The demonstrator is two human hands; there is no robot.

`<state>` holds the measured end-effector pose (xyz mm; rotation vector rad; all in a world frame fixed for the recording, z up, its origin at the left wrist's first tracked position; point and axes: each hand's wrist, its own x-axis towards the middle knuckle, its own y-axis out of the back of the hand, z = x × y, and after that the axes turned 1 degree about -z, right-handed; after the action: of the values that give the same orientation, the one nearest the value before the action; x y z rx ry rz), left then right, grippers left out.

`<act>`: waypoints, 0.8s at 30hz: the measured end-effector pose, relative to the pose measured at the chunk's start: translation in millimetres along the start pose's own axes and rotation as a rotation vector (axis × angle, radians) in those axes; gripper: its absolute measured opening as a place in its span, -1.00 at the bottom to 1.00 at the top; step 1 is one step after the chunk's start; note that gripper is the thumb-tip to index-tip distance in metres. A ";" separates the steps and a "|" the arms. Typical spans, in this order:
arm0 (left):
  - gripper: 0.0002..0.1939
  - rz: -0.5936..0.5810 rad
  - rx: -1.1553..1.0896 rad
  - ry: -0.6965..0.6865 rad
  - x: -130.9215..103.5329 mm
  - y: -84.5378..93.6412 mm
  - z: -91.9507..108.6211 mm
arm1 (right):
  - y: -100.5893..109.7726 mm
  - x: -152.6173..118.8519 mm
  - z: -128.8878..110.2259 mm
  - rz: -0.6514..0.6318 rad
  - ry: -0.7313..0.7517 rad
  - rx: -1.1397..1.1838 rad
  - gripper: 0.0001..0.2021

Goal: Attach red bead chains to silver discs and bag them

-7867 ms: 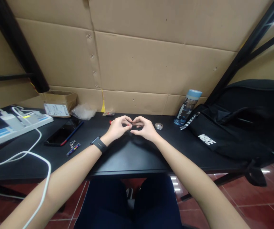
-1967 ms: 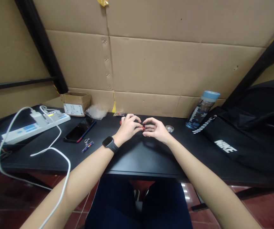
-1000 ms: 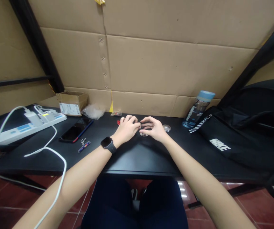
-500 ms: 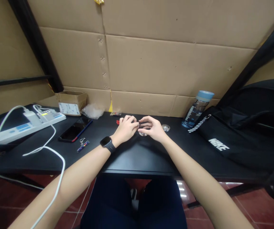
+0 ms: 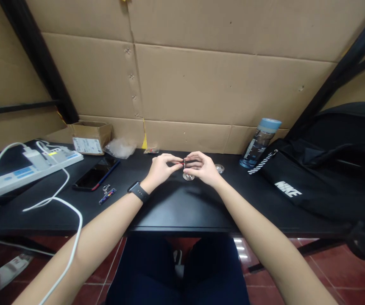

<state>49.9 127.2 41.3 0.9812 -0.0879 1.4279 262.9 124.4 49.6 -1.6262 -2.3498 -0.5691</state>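
Over the black table, my left hand [image 5: 163,168] and my right hand [image 5: 204,168] meet at the fingertips. A small red piece [image 5: 178,162] is pinched between my left thumb and fingers; its kind is too small to tell. My right fingers are closed on a small, thin shiny piece [image 5: 185,162], mostly hidden by the fingertips. Just below the hands is a small clear round dish [image 5: 188,176], partly covered by my right hand. A second clear round dish [image 5: 219,169] lies to the right of that hand.
On the left are a power strip [image 5: 4,180] with white cables, a phone [image 5: 95,174], a keychain [image 5: 107,196], a cardboard box [image 5: 90,137] and a plastic bag [image 5: 121,148]. A bottle [image 5: 258,144] and a black bag [image 5: 316,182] stand right. Cardboard [image 5: 182,84] walls the back.
The red piece that lay on the table beyond my left hand is now between my left fingertips, brought right to the right hand. The view has shifted slightly.
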 end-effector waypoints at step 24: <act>-0.93 -0.050 0.149 -0.047 -2.0 2.5 15.1 | 0.1 -1.4 -0.4 -0.085 -0.055 0.121 -0.33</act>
<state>54.7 116.0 50.8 1.1319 0.0084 1.3807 263.5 123.1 49.5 -1.5148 -2.4505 -0.3941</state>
